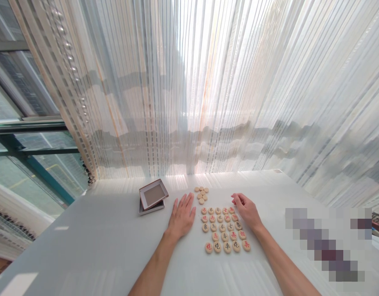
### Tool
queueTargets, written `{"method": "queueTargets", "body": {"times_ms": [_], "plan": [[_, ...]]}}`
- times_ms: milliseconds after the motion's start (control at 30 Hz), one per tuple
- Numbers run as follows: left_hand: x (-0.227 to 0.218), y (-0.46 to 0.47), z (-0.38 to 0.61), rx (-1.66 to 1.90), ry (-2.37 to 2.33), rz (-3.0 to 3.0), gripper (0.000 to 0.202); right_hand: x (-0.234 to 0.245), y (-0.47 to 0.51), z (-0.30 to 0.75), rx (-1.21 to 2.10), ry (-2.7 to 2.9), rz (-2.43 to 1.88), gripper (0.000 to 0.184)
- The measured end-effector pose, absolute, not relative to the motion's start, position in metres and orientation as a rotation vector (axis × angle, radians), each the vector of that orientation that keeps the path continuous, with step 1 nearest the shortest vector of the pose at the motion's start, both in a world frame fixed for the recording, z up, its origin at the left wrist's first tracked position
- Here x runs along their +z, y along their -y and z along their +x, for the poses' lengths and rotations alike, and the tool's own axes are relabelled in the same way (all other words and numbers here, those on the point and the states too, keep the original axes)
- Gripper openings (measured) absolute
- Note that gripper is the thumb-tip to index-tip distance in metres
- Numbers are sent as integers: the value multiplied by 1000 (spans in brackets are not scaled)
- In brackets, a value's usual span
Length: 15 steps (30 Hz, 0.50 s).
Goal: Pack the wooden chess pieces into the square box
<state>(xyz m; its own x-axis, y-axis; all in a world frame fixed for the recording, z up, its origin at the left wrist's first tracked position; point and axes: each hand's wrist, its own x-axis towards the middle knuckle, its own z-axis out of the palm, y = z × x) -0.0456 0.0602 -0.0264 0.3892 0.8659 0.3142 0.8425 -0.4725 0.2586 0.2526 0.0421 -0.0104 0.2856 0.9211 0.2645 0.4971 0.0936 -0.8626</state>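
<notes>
Round wooden Chinese chess pieces [223, 227] lie face up in rows on the white table, marked with red or black characters. The second row from the near side starts further right than the others. Beyond them sits a loose cluster of blank-looking pieces [203, 192], their tops showing no characters. My left hand [183, 214] rests flat on the table, fingers stretched out, left of the rows and touching no piece. At the far right corner of the rows, my right hand [245, 208] is closed with its fingers curled together; whatever it may hold is hidden.
A shallow grey box [151, 209] stands left of my left hand, with its lid [154, 194] lying tilted across it. Sheer striped curtains [189, 102] hang along the table's far edge. A window frame [29, 152] is at the left. Something pixelated [327, 246] covers the right side.
</notes>
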Motion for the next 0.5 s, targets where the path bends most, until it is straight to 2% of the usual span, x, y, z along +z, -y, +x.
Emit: {"method": "queueTargets", "body": {"times_ms": [233,400,500], "plan": [[-23,-55,-45,844,-1619,2556,42,-7,-39,250,511,1370,-1547,49],[-22,-56,-45,760,-1574,2563,47,-3,-38,248,486,1361,-1544,51],[-16,-54,-43,832,-1581,2512,36,1,-36,245,464,1365,-1538,49]]}}
